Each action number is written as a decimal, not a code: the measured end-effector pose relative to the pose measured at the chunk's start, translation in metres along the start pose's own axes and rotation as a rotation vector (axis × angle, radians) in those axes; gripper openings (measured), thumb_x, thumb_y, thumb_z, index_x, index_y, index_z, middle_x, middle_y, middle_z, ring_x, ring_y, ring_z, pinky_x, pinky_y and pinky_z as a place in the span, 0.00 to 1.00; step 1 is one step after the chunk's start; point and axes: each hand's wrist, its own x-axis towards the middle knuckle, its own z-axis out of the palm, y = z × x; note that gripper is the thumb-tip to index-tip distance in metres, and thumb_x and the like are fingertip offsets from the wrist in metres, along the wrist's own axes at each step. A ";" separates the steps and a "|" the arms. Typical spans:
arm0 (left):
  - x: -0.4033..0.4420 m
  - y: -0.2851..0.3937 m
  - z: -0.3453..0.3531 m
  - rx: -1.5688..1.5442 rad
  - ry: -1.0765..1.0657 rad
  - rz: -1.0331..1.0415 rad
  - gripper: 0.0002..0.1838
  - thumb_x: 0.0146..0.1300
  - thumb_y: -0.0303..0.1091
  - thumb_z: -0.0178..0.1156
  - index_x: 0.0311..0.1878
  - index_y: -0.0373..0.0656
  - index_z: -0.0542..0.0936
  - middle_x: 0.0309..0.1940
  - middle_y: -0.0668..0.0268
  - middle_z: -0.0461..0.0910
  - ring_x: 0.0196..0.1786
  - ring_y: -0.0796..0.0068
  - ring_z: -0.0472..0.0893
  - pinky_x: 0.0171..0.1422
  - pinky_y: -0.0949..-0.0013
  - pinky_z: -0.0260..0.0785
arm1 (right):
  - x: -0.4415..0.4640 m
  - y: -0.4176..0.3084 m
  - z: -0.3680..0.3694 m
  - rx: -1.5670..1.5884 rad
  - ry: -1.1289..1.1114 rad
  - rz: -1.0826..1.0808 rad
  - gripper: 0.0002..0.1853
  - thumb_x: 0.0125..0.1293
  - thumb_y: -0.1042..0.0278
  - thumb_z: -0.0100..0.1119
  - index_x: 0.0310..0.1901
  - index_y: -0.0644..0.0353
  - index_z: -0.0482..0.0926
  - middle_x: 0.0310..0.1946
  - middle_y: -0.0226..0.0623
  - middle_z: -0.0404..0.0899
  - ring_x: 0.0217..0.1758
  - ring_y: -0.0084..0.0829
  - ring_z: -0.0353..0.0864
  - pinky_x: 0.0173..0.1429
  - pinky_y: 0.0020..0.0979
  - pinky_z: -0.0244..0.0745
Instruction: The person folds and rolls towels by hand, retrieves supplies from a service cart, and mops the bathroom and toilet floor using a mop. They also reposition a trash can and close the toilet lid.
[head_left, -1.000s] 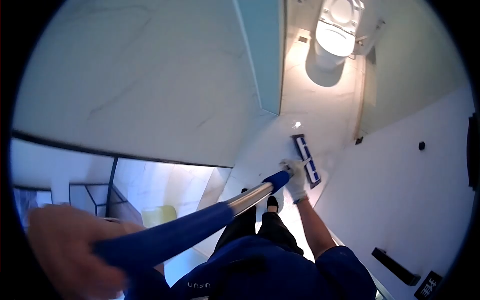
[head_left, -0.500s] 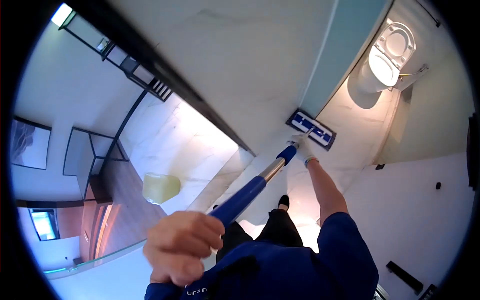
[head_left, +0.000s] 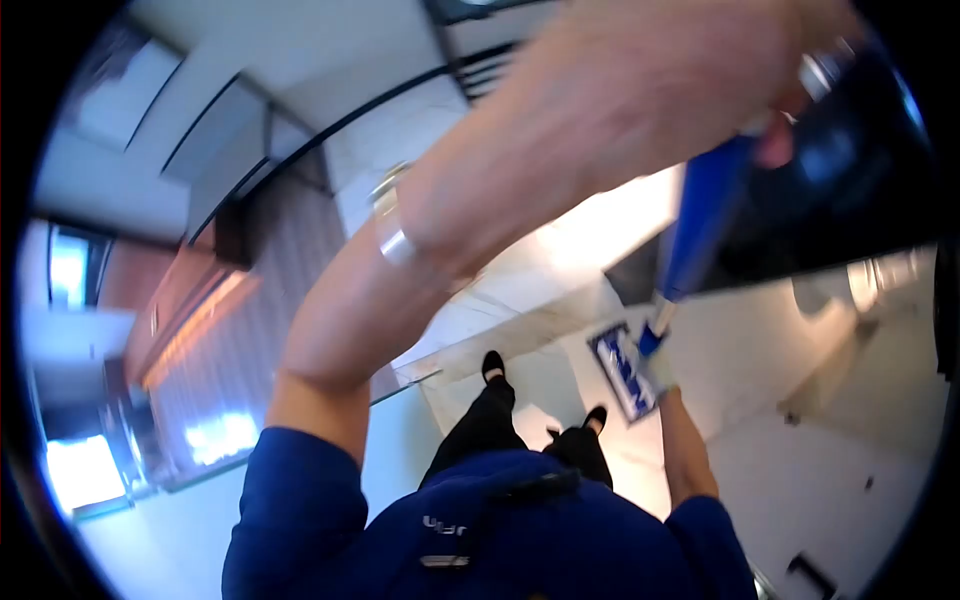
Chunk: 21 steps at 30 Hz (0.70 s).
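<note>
A flat mop stands steeply tilted to my right, its blue handle running from upper right down to the floor. My left hand, large and blurred close to the camera, is closed round the upper handle; the arm crosses the view and a metal-banded watch sits on it. Lower down, my right hand, in a pale glove, wraps the pole just above the mop head. That rectangular head, blue and white with a dark border, rests on the light floor beside my right shoe.
A dark panel fills the upper right behind the handle. A pale toilet shows blurred at the right. At the left are a wood-look floor and black-framed shelving. A glass edge runs near my left shoe.
My left hand has swung up and to the right with the handle's top end. The mop head has come closer to my feet and turned. My view has also turned.
</note>
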 end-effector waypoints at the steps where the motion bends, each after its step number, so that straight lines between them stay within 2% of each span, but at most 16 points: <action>1: -0.002 -0.001 -0.018 0.022 0.017 -0.008 0.37 0.66 0.61 0.36 0.66 0.40 0.61 0.47 0.57 0.64 0.48 0.64 0.68 0.55 0.62 0.63 | 0.000 0.027 0.007 -0.010 -0.019 0.115 0.24 0.62 0.61 0.58 0.56 0.63 0.68 0.44 0.47 0.78 0.49 0.37 0.75 0.52 0.34 0.69; 2: 0.001 -0.005 -0.035 0.037 0.025 -0.022 0.40 0.64 0.66 0.37 0.67 0.42 0.60 0.55 0.52 0.62 0.56 0.61 0.66 0.60 0.59 0.60 | 0.001 0.052 0.014 -0.022 -0.040 0.231 0.20 0.63 0.60 0.57 0.52 0.62 0.74 0.40 0.43 0.79 0.43 0.30 0.75 0.45 0.31 0.70; 3: -0.015 -0.038 -0.070 0.031 0.148 -0.025 0.36 0.66 0.62 0.38 0.65 0.41 0.63 0.47 0.58 0.66 0.50 0.65 0.70 0.55 0.62 0.63 | 0.003 0.077 0.020 -0.036 -0.063 0.345 0.17 0.63 0.58 0.56 0.48 0.61 0.79 0.36 0.39 0.80 0.37 0.22 0.75 0.39 0.28 0.70; 4: -0.031 -0.070 -0.106 0.024 0.273 -0.026 0.32 0.68 0.58 0.38 0.62 0.40 0.66 0.40 0.63 0.71 0.44 0.69 0.74 0.50 0.65 0.66 | -0.007 0.028 -0.005 -0.010 -0.024 0.302 0.16 0.65 0.59 0.55 0.47 0.61 0.79 0.31 0.32 0.79 0.32 0.17 0.74 0.36 0.23 0.69; 5: -0.046 -0.103 -0.142 0.017 0.396 -0.026 0.28 0.70 0.54 0.39 0.59 0.40 0.69 0.32 0.68 0.75 0.37 0.74 0.78 0.45 0.68 0.68 | -0.018 0.010 -0.022 0.351 0.041 0.306 0.15 0.67 0.62 0.52 0.48 0.61 0.79 0.28 0.25 0.76 0.31 0.18 0.71 0.35 0.23 0.68; 6: -0.080 -0.137 -0.175 -0.096 0.549 -0.297 0.29 0.69 0.57 0.41 0.57 0.43 0.71 0.41 0.67 0.77 0.48 0.74 0.76 0.52 0.66 0.65 | -0.017 0.059 -0.038 0.417 0.123 0.303 0.09 0.67 0.68 0.51 0.43 0.61 0.79 0.30 0.23 0.72 0.32 0.18 0.67 0.36 0.23 0.68; 7: -0.131 -0.194 -0.210 -0.237 0.745 -0.473 0.27 0.68 0.56 0.43 0.56 0.43 0.72 0.40 0.67 0.77 0.46 0.71 0.77 0.53 0.66 0.65 | -0.035 0.070 -0.057 0.559 0.250 0.392 0.05 0.63 0.74 0.57 0.41 0.60 0.75 0.35 0.27 0.71 0.37 0.18 0.68 0.42 0.23 0.70; 8: -0.199 -0.256 -0.237 -0.362 0.962 -0.586 0.29 0.64 0.59 0.50 0.53 0.42 0.75 0.40 0.65 0.77 0.43 0.73 0.77 0.45 0.67 0.67 | -0.051 0.092 -0.087 0.134 0.328 0.300 0.04 0.64 0.73 0.57 0.38 0.62 0.73 0.37 0.30 0.72 0.39 0.21 0.70 0.45 0.24 0.71; 9: -0.274 -0.319 -0.252 -0.404 1.091 -0.695 0.25 0.64 0.58 0.51 0.47 0.43 0.76 0.37 0.67 0.77 0.40 0.72 0.78 0.41 0.67 0.68 | -0.067 0.012 -0.096 0.287 0.396 0.293 0.05 0.65 0.70 0.56 0.37 0.60 0.72 0.35 0.29 0.71 0.39 0.23 0.71 0.44 0.26 0.73; 10: -0.342 -0.370 -0.243 -0.525 1.270 -0.845 0.22 0.64 0.57 0.51 0.42 0.46 0.76 0.34 0.67 0.77 0.36 0.71 0.78 0.35 0.65 0.69 | -0.085 0.018 -0.106 0.075 0.507 0.236 0.09 0.64 0.71 0.57 0.44 0.63 0.74 0.38 0.31 0.72 0.41 0.24 0.71 0.46 0.27 0.73; 12: -0.530 -0.508 -0.219 -1.120 1.003 -0.898 0.26 0.59 0.64 0.52 0.41 0.49 0.76 0.35 0.66 0.77 0.39 0.67 0.76 0.42 0.54 0.68 | -0.122 0.086 -0.147 0.184 0.642 0.519 0.19 0.65 0.66 0.54 0.55 0.65 0.73 0.45 0.36 0.73 0.47 0.30 0.72 0.54 0.30 0.69; 13: -0.530 -0.506 -0.172 -0.817 1.353 -1.236 0.30 0.57 0.67 0.51 0.44 0.48 0.75 0.38 0.65 0.76 0.43 0.63 0.75 0.46 0.50 0.66 | -0.141 0.094 -0.165 0.159 0.727 0.572 0.20 0.67 0.59 0.52 0.55 0.63 0.72 0.46 0.36 0.73 0.47 0.31 0.73 0.57 0.31 0.67; 14: -0.553 -0.523 -0.140 -0.903 1.364 -1.301 0.31 0.57 0.68 0.50 0.47 0.47 0.74 0.40 0.63 0.75 0.45 0.61 0.73 0.47 0.50 0.66 | -0.162 0.099 -0.172 0.059 0.758 0.562 0.26 0.67 0.50 0.49 0.57 0.63 0.68 0.48 0.47 0.74 0.48 0.40 0.76 0.55 0.41 0.72; 15: -0.563 -0.539 -0.111 -0.980 1.443 -1.370 0.34 0.56 0.69 0.50 0.50 0.47 0.73 0.44 0.62 0.74 0.47 0.60 0.72 0.50 0.50 0.65 | -0.178 0.101 -0.176 0.136 0.895 0.582 0.28 0.67 0.51 0.50 0.59 0.66 0.63 0.50 0.47 0.71 0.52 0.42 0.72 0.62 0.42 0.64; 17: -0.563 -0.572 -0.076 -1.104 1.484 -1.468 0.40 0.55 0.71 0.50 0.57 0.45 0.69 0.49 0.61 0.74 0.51 0.60 0.72 0.53 0.50 0.64 | -0.184 0.064 -0.175 0.083 1.069 0.814 0.28 0.66 0.49 0.50 0.59 0.64 0.64 0.44 0.43 0.73 0.48 0.38 0.72 0.59 0.40 0.65; 21: -0.537 -0.640 -0.056 -1.257 1.632 -1.378 0.42 0.58 0.71 0.45 0.58 0.39 0.67 0.52 0.60 0.74 0.54 0.60 0.71 0.57 0.52 0.64 | -0.229 0.076 -0.140 0.148 0.984 0.799 0.21 0.69 0.50 0.45 0.52 0.59 0.70 0.39 0.37 0.73 0.46 0.35 0.71 0.55 0.34 0.68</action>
